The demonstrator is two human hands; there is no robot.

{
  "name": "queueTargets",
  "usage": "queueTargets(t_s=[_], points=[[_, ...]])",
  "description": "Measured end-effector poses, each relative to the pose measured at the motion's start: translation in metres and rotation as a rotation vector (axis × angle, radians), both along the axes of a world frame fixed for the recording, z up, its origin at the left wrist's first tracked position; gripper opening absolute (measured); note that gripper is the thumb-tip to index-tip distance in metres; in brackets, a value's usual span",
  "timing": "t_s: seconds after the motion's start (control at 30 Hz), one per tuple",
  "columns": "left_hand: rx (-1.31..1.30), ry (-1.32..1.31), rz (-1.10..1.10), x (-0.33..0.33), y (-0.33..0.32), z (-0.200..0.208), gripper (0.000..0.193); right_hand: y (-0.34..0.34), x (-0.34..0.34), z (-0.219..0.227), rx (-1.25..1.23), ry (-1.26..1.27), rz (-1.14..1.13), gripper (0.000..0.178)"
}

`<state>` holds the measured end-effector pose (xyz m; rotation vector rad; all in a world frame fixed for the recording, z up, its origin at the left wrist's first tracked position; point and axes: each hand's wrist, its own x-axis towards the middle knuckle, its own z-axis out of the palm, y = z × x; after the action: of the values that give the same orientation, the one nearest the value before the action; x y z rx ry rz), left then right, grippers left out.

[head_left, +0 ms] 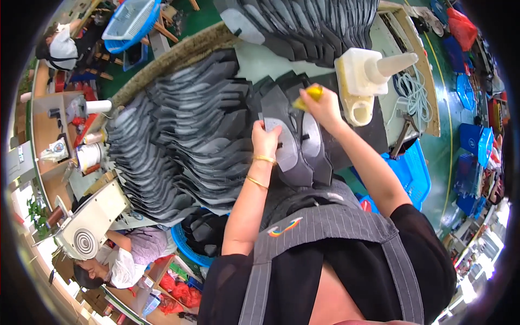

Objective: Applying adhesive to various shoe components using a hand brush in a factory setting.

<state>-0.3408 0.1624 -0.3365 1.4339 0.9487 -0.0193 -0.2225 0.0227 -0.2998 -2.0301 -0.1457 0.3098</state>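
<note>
My left hand [265, 140] pinches the left edge of a dark, flat cut panel [279, 114] with a pale grey rounded area on it. The thumb lies on that pale area. My right hand [324, 106], fingers closed, grips a small yellow tool [309, 97] just above the panels; its exact kind is unclear. A similar panel [312, 142] lies right beside the first one, below my right wrist. A white plastic bottle [357, 73] with a long cone-shaped nozzle and a ring handle is to the right of my right hand.
Overlapping rows of dark panels [203, 135] cover the table's left side; another row [309, 24] lies at the far side. Coiled pale hose [413, 95] hangs at the right. Blue baskets [414, 176] stand nearby. A co-worker [135, 252] sits by a sewing machine [92, 219] at left.
</note>
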Motion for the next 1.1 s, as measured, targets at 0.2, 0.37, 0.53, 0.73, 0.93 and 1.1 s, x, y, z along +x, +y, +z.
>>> queueTargets(t_s=[0.2, 0.37, 0.53, 0.73, 0.93, 1.1], points=[[0.054, 0.042, -0.021, 0.004, -0.001, -0.008, 0.038, 0.022, 0.025, -0.003, -0.08, 0.055, -0.019, 0.029], [-0.01, 0.022, 0.005, 0.004, 0.008, -0.009, 0.041, 0.012, 0.007, -0.008, 0.075, 0.412, 0.224, 0.028], [-0.528, -0.301, -0.067, -0.014, 0.024, 0.016, 0.025, -0.049, -0.011, 0.039, 0.101, 0.48, 0.29, 0.023], [-0.818, -0.588, -0.132, -0.069, 0.033, 0.051, 0.037, -0.104, -0.046, 0.064, -0.246, 0.38, 0.57, 0.031], [-0.938, -0.648, -0.287, -0.071, 0.035, 0.03, 0.04, -0.084, -0.082, 0.029, -0.409, 0.19, 0.891, 0.034], [-0.822, -0.622, 0.033, -0.088, 0.015, 0.07, 0.035, -0.111, -0.089, 0.002, -0.513, 0.533, 0.752, 0.023]])
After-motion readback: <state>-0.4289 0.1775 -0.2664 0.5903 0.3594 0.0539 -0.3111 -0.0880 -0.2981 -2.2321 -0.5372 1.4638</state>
